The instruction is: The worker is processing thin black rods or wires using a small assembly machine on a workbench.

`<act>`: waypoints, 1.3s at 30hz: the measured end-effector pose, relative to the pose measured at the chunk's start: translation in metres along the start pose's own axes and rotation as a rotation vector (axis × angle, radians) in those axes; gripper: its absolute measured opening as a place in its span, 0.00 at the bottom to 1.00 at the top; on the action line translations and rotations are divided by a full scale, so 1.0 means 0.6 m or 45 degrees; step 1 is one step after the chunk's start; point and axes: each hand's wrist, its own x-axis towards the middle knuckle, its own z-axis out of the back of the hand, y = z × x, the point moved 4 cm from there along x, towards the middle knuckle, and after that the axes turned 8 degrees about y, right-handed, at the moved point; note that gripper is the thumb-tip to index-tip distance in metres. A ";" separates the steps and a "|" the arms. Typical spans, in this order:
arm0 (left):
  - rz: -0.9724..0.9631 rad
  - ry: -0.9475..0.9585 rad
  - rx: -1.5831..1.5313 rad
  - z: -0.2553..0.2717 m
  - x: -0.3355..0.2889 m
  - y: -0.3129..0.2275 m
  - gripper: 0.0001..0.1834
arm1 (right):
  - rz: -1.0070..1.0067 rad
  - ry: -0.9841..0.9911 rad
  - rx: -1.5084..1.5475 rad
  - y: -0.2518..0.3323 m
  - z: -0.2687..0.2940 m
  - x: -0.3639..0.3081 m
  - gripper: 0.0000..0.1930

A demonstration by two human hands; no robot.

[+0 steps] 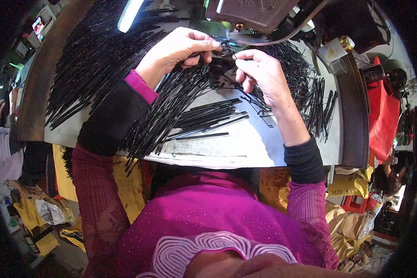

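My left hand is closed in a pinch at the far side of the table, by the foot of a machine. A small dark piece at its fingertips is too small to name. Close beside it, my right hand pinches the end of a thin black rod; the rest of that rod is lost among dark parts. Under and around both hands lie many thin black rods, with a looser bundle nearer me. Several bent-ended rods lie below my right hand.
A large heap of black rods covers the table's left side, and more rods lie at the right. The pale tabletop has a raised brown rim. A lamp hangs above; a white container stands far right, near a red bag.
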 end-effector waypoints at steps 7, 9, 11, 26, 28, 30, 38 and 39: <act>-0.006 -0.041 0.122 -0.002 0.002 0.001 0.11 | 0.009 -0.011 -0.057 -0.003 0.002 0.000 0.12; 0.053 -0.002 0.095 -0.005 0.003 0.002 0.13 | -0.005 -0.013 -0.041 -0.004 0.002 -0.001 0.12; 0.060 0.017 0.017 -0.001 0.003 0.003 0.11 | -0.017 -0.010 -0.026 -0.005 0.002 0.000 0.12; -0.034 0.084 -0.025 -0.069 -0.017 0.012 0.14 | 0.130 -0.143 0.775 -0.048 0.036 0.012 0.10; -0.040 0.094 0.072 -0.066 -0.021 0.014 0.16 | 0.090 -0.131 0.713 -0.043 0.021 0.011 0.10; -0.023 0.066 0.332 -0.054 -0.029 0.007 0.18 | 0.057 -0.129 0.650 -0.035 0.011 0.008 0.10; 0.036 -0.423 1.841 0.092 -0.085 -0.002 0.14 | 0.102 -0.222 0.689 -0.036 0.030 0.013 0.11; 0.035 -0.423 1.838 0.088 -0.087 0.000 0.14 | 0.084 -0.208 0.688 -0.036 0.028 0.012 0.11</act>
